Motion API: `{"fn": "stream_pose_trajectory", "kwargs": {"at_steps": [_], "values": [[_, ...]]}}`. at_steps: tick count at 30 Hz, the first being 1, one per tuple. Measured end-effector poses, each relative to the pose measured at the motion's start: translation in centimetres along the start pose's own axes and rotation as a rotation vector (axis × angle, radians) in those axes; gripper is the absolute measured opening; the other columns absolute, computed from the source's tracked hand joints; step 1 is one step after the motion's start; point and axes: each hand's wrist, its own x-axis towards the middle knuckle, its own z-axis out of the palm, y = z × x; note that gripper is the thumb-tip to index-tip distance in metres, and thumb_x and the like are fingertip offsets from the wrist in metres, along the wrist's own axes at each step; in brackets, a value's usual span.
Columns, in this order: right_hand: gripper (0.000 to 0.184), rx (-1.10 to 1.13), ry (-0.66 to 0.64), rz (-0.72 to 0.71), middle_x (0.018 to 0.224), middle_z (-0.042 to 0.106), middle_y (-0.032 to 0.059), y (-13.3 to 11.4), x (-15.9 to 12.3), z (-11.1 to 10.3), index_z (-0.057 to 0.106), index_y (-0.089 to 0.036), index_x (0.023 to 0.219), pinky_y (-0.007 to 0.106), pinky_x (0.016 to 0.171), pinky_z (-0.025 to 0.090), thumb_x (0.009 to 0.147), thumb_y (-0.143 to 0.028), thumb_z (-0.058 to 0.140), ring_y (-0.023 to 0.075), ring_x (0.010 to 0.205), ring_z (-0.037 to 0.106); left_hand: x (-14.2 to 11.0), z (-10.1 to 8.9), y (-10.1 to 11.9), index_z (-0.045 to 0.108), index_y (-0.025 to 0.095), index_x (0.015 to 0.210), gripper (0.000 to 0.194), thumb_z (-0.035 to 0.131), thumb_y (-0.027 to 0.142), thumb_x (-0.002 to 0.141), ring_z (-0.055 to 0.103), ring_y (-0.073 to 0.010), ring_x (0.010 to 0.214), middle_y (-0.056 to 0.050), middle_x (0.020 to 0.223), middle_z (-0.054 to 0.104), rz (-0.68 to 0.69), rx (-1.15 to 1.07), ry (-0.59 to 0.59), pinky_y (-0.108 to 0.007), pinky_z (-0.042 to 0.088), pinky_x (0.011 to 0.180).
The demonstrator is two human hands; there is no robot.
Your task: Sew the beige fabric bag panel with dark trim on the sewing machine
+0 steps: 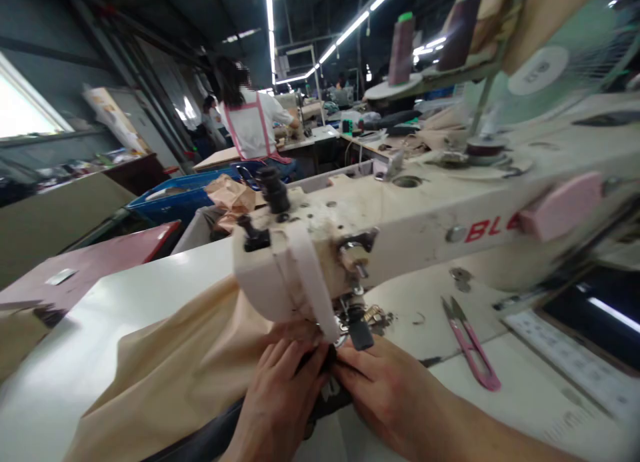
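My left hand (283, 399) and my right hand (380, 389) meet just in front of the presser foot (357, 325) of a cream sewing machine (400, 229). Both press down on a dark strip (320, 365) lying at the edge of beige fabric (175, 369), fingers bent and pinched on it. The beige fabric spreads to the left across the white table (100, 315). The needle area is partly hidden by the machine head.
Pink thread snips (473, 345) lie on the table right of the machine. Thread cones (403, 49) stand on a rack behind it. A blue bin (175, 195) with beige pieces sits beyond the table. A person in a white top (253, 125) works at a far station.
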Motion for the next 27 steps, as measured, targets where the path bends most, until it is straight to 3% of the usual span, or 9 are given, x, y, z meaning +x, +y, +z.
{"fn": "stream_pose_trajectory", "kwargs": {"at_steps": [4,10,14,22,27], "values": [[0.016,-0.055,-0.079,-0.023,0.097,0.06,0.0109,0.3,-0.3,-0.3,0.061,-0.008,0.098,0.036,0.087,0.044,0.087,-0.013,0.05,0.0236,0.092,0.05,-0.2,0.0,-0.4,0.055,0.018,0.119,0.029,0.046,0.023,0.091,0.051,-0.0225,0.104,-0.008,0.114,0.055,0.048,-0.002,-0.019,-0.034,0.046,0.088],[0.011,-0.093,-0.065,-0.085,0.087,0.061,0.0078,1.1,-0.3,-0.4,0.064,-0.009,0.087,0.035,0.079,0.042,0.084,-0.011,0.054,0.0205,0.078,0.048,-0.6,0.3,-1.0,0.051,0.018,0.124,0.034,0.048,0.017,0.09,0.049,-0.0212,0.113,-0.008,0.124,0.05,0.05,-0.05,-0.128,-0.031,0.038,0.097],[0.006,-0.122,-0.089,-0.071,0.084,0.061,0.0058,0.9,0.0,-1.0,0.063,-0.01,0.085,0.032,0.075,0.043,0.08,-0.01,0.059,0.019,0.075,0.047,-0.7,0.3,-1.3,0.05,0.016,0.124,0.036,0.049,0.016,0.088,0.046,-0.0217,0.117,-0.009,0.124,0.05,0.092,-0.044,-0.095,-0.03,0.033,0.102],[0.011,-0.05,-0.078,-0.017,0.093,0.063,0.0079,0.9,0.1,-0.6,0.063,-0.009,0.092,0.034,0.077,0.046,0.083,-0.012,0.057,0.0213,0.083,0.051,-0.3,0.3,-0.7,0.053,0.017,0.118,0.032,0.054,0.017,0.087,0.049,-0.02,0.109,-0.008,0.117,0.053,0.046,-0.052,-0.074,-0.029,0.039,0.096],[0.02,0.039,-0.021,0.109,0.114,0.062,0.0075,-0.2,-1.5,-3.7,0.063,-0.016,0.1,0.031,0.089,0.046,0.082,-0.009,0.059,0.0208,0.101,0.055,-0.1,0.3,-0.3,0.052,0.017,0.121,0.035,0.056,0.021,0.086,0.049,-0.0212,0.109,-0.008,0.116,0.054,0.038,-0.067,-0.03,-0.031,0.044,0.093]]}}
